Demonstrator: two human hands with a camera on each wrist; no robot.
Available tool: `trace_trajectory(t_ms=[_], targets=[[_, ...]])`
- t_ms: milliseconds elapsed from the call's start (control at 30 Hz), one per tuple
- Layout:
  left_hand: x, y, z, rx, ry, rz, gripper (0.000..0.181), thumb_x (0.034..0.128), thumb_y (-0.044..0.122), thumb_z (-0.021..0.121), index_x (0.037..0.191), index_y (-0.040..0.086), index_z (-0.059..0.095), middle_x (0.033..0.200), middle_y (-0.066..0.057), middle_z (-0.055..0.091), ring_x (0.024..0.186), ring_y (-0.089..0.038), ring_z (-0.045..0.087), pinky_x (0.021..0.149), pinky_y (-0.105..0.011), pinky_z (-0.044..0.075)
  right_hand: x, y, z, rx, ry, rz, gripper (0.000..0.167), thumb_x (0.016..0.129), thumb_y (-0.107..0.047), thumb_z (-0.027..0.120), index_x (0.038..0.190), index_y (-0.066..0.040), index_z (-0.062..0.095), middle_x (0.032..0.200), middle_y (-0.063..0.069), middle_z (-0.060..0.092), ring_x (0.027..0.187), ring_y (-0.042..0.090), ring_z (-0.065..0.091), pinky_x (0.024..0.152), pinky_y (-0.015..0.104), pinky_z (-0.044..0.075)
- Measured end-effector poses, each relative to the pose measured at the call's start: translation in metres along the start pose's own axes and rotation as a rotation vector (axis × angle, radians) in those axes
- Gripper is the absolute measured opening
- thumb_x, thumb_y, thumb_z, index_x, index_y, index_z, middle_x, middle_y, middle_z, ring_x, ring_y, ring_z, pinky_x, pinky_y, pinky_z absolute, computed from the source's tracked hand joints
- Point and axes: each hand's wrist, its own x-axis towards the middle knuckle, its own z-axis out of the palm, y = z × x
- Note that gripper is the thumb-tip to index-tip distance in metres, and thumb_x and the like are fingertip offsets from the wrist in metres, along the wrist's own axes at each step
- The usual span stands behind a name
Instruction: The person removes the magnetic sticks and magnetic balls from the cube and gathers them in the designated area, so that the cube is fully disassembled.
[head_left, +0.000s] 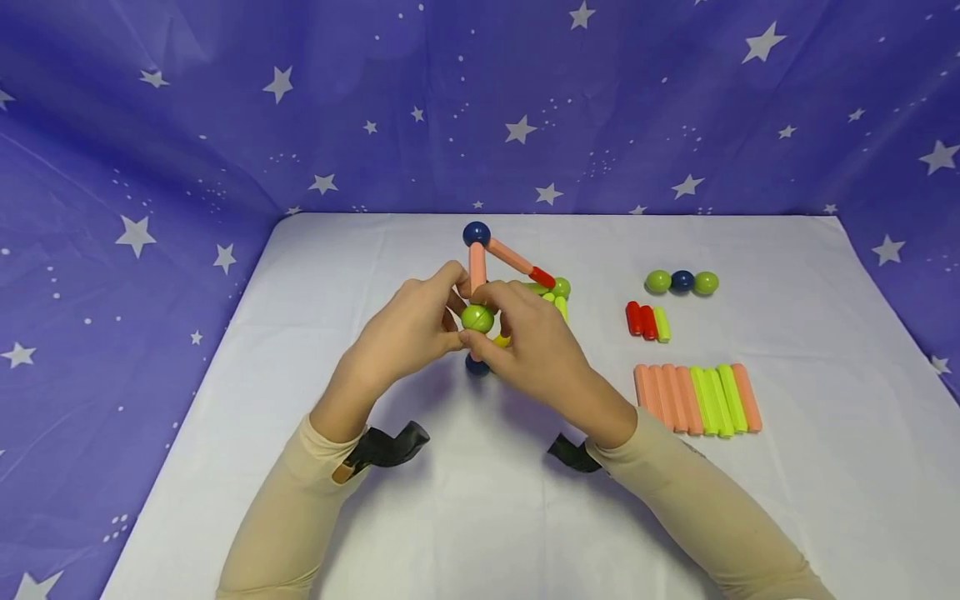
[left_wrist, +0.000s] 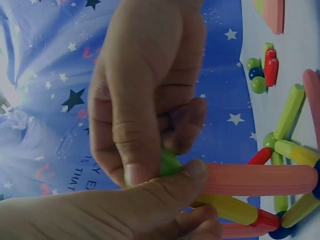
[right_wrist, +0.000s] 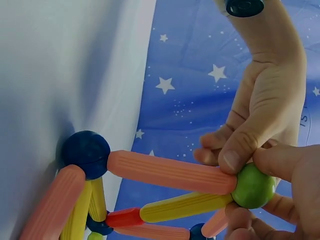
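Both hands meet at a green ball at the top of a frame of magnetic rods and balls. My left hand pinches the ball from the left, thumb by its joint with a salmon rod. From the right, my right hand grips the same ball between thumb and fingers. A yellow rod with a red end piece also runs down from the ball. Dark blue balls join the lower rods. Fingers partly cover the ball in the left wrist view.
Right of the frame lie a row of two green balls and a blue ball, short red and lime rods, and several longer salmon and lime rods. A white cloth covers the table; a starry purple curtain stands behind.
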Motion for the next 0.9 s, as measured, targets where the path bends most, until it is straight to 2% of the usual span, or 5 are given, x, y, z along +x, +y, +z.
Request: trace_trajectory(t_ms=[500, 600, 733, 833, 900], targets=[[0.004, 0.002, 0.008, -0.030, 0.024, -0.115, 0.051, 0.0719, 0.010, 0.086, 0.106, 0.009, 0.048, 0.077, 0.005, 0.070, 0.066, -0.009, 0.064, 0.062, -0.030, 0.050, -0.001, 0.000, -0.001, 0.034, 0.055, 0.005, 0.032, 0.086, -0.027, 0.075, 0.108, -0.010, 0.061, 0.089, -0.005, 0.059, 0.069, 0.011, 0.050, 0.059, 0.023, 0.043], [0.004, 0.003, 0.008, -0.017, 0.015, -0.086, 0.053, 0.0733, 0.012, 0.086, 0.108, 0.013, 0.045, 0.077, 0.006, 0.070, 0.065, -0.008, 0.064, 0.060, -0.030, 0.051, 0.003, 0.004, -0.008, 0.104, 0.016, 0.074, 0.032, 0.087, -0.032, 0.073, 0.108, -0.012, 0.060, 0.099, -0.006, 0.062, 0.069, 0.012, 0.054, 0.060, 0.025, 0.045], [0.004, 0.006, 0.008, 0.054, 0.004, -0.037, 0.056, 0.0745, 0.017, 0.086, 0.111, 0.019, 0.043, 0.078, 0.008, 0.070, 0.064, -0.006, 0.064, 0.057, -0.029, 0.050, 0.021, 0.024, -0.024, 0.170, 0.019, 0.266, 0.022, 0.095, -0.033, 0.061, 0.105, -0.014, 0.061, 0.098, -0.004, 0.064, 0.068, 0.014, 0.055, 0.059, 0.031, 0.047], [0.002, 0.009, 0.008, 0.132, 0.005, -0.012, 0.055, 0.0759, 0.018, 0.086, 0.112, 0.020, 0.045, 0.075, 0.009, 0.068, 0.062, -0.006, 0.062, 0.055, -0.027, 0.049, 0.043, 0.046, -0.024, 0.053, -0.018, 0.344, 0.025, 0.096, -0.032, 0.059, 0.111, -0.012, 0.064, 0.102, 0.000, 0.064, 0.072, 0.018, 0.056, 0.063, 0.034, 0.047], [-0.001, 0.012, 0.008, 0.182, 0.004, -0.003, 0.052, 0.0778, 0.021, 0.084, 0.114, 0.020, 0.047, 0.072, 0.008, 0.065, 0.057, -0.008, 0.060, 0.051, -0.028, 0.047, 0.055, 0.061, -0.019, -0.038, -0.091, 0.327, 0.032, 0.095, -0.032, 0.063, 0.118, -0.011, 0.064, 0.114, 0.004, 0.064, 0.084, 0.020, 0.058, 0.074, 0.036, 0.049]])
